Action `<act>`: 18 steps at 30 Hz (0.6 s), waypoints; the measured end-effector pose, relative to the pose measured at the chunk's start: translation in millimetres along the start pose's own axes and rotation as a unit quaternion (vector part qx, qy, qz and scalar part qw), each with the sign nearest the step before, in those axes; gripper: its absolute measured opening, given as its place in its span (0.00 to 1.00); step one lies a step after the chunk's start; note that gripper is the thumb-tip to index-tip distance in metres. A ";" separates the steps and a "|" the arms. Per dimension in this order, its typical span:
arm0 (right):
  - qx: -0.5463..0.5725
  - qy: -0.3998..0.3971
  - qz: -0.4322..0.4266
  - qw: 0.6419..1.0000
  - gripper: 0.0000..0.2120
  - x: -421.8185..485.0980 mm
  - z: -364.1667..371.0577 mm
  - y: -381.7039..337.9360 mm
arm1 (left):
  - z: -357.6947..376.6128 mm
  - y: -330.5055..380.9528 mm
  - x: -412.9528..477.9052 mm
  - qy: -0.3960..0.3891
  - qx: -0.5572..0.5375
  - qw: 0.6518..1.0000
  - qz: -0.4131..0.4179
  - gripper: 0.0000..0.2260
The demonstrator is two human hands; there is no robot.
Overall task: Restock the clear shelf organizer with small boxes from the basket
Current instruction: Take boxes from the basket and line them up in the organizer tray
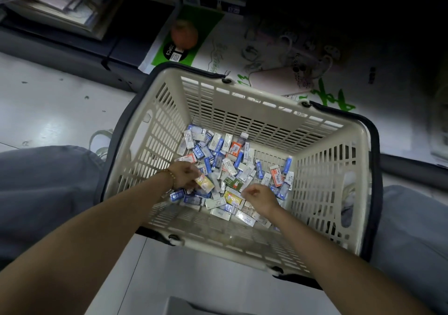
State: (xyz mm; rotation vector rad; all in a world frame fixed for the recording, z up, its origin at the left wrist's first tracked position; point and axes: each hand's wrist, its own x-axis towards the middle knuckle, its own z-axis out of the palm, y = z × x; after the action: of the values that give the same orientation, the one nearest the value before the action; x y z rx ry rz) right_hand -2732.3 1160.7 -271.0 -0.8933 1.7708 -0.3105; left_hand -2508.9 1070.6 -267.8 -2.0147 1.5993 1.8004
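As left hand (185, 175) grips one box (206, 183), dozens fill one basket (242, 101).

Basket (242, 101) open on top, slatted walls high on all four sides, so entry is from above only. Dark handles (374, 169) lie folded outside the rim. Small boxes (225, 154) cover most of the bottom, with bare strips by the near wall and far right corner. Forearms (109, 217) cross the near rim. Knees (43, 181) flank both sides.
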 end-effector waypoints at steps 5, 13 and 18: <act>0.013 0.062 -0.101 0.993 0.15 25.3 -8.2 -34.3 | -10.8 3.4 10.0 0.109 0.155 0.980 0.058 0.13; -0.252 -0.037 -0.112 0.961 0.34 66.2 6.4 -61.8 | -9.1 -3.2 23.9 0.107 0.290 0.950 0.037 0.19; -0.229 0.047 -0.139 0.962 0.31 58.2 13.0 -51.5 | -15.2 0.5 26.4 0.072 0.304 0.950 0.026 0.17</act>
State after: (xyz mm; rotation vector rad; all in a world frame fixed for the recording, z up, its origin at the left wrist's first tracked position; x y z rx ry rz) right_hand -2707.3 1087.5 -286.2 -1.4860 1.8369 -0.1207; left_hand -2502.7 1044.2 -281.7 -1.8351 1.9458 0.9905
